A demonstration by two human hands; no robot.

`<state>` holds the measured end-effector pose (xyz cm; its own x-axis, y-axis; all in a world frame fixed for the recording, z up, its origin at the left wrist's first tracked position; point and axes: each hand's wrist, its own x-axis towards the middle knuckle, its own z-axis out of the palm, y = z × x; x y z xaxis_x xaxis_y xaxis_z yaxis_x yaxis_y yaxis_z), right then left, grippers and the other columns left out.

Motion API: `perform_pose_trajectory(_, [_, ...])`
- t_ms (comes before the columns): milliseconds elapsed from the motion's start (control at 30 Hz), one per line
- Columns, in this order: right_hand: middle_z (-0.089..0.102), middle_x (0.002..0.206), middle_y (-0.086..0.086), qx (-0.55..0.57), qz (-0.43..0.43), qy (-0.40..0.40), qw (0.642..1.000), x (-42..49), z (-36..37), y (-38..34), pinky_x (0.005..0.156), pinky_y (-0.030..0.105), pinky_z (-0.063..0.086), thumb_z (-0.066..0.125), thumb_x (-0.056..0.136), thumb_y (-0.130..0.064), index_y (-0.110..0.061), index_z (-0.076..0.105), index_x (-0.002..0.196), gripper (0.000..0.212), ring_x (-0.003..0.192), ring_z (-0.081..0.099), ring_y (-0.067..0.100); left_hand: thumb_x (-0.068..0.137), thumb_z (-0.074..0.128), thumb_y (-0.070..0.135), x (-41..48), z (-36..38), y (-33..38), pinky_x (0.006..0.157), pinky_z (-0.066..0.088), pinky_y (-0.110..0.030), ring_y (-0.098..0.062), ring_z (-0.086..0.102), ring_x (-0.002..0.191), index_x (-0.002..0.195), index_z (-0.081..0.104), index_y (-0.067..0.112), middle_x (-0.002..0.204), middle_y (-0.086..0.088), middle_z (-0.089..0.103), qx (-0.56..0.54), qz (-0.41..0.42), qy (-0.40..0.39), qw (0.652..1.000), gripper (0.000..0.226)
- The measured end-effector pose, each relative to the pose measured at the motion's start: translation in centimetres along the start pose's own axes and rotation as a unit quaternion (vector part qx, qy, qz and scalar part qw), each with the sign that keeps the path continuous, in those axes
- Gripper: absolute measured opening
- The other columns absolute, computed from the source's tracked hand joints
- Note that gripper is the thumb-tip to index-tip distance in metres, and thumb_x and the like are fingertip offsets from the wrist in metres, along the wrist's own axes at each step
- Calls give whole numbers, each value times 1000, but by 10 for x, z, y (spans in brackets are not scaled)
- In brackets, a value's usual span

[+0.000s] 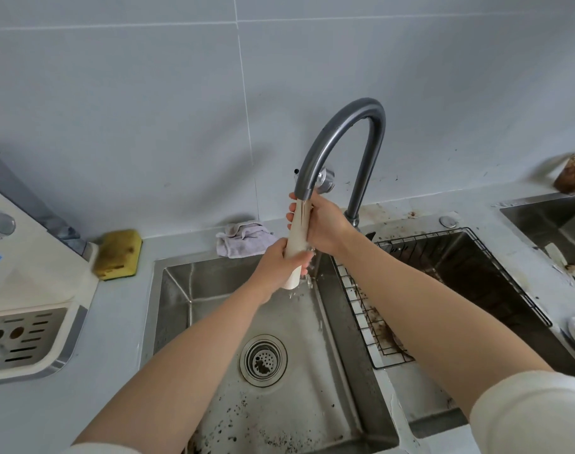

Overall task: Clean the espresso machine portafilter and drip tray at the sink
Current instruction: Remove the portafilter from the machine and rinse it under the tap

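Stainless steel sink [174, 290], left basin, floor speckled with dark coffee grounds. The espresso machine [33, 263] stands on the counter at far left with its drip tray [27, 335] seated at the base, not yet washed. The gooseneck faucet [345, 126] runs, spout directly over the work. A wire rack [361, 309] spans the right basin, crusted with grounds.

The portafilter [296, 244] is held near upright under the stream and shows only as a cream handle. Its metal head is hidden behind the upper hand, so I cannot tell how clean it is. The right hand [325, 224] is clamped round the top just below the spout. The left hand [279, 260] is wrapped round the lower handle, and water drips off the bottom end.

Judgement: rinse step, early in the task.
- Tilt the head so water flows through the basket, not just down the handle.
- Keep the left grip firm, since a wet handle looks slippery.
- Hold it low over the basin to limit splash.

The yellow sponge [117, 253] and grey cloth [243, 239] lie on the back ledge, within reach for scrubbing. The drain strainer [263, 360] already holds grounds and may clog.
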<state>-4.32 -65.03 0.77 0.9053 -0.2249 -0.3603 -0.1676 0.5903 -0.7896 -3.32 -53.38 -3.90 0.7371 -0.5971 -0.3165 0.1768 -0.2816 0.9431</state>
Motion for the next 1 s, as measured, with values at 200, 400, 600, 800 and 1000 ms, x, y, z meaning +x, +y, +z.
perform_pose_trajectory(200, [52, 76, 1, -17, -21, -15, 1000, 5, -4, -18, 65, 24, 44, 37, 98, -36, -12, 56, 93, 31, 67, 48, 14, 88, 62, 21, 12, 9, 13, 60, 51, -26, -16, 63, 68, 105, 49, 10, 80, -2, 65, -27, -1, -5, 1000, 24])
perform_pose_trajectory(400, [53, 76, 1, -34, -30, -7, 999, 6, -7, -27, 60, 24, 48, 39, 97, -40, -11, 54, 97, 32, 64, 52, 12, 87, 58, 9, 21, 18, 26, 56, 46, -24, -17, 61, 62, 96, 52, 10, 74, -5, 63, -55, -9, 1, 998, 11])
perform_pose_trajectory(600, [53, 81, 2, -45, -48, 0, 998, 4, 1, -30, 71, 27, 47, 38, 99, -28, -5, 52, 116, 32, 74, 52, 14, 83, 58, 9, 22, 18, 33, 41, 40, -19, -11, 48, 34, 76, 50, 12, 50, -3, 53, -68, -6, 23, 997, 12])
perform_pose_trajectory(800, [54, 87, 5, -43, -34, -22, 998, -6, 5, -11, 78, 34, 47, 39, 96, -6, -10, 53, 103, 16, 79, 56, 18, 85, 52, 5, 7, 7, 18, 44, 37, -22, -15, 41, 32, 66, 46, 6, 36, 0, 47, -102, -31, -25, 994, 19])
perform_pose_trajectory(1000, [60, 95, 12, 9, 2, -62, 998, -18, 10, 16, 80, 37, 48, 39, 93, 2, -9, 41, 105, 16, 86, 60, 24, 64, 52, 10, -20, -4, -1, 40, 36, -20, -13, 37, 31, 66, 41, 10, 40, -1, 44, -195, -114, -115, 967, 11])
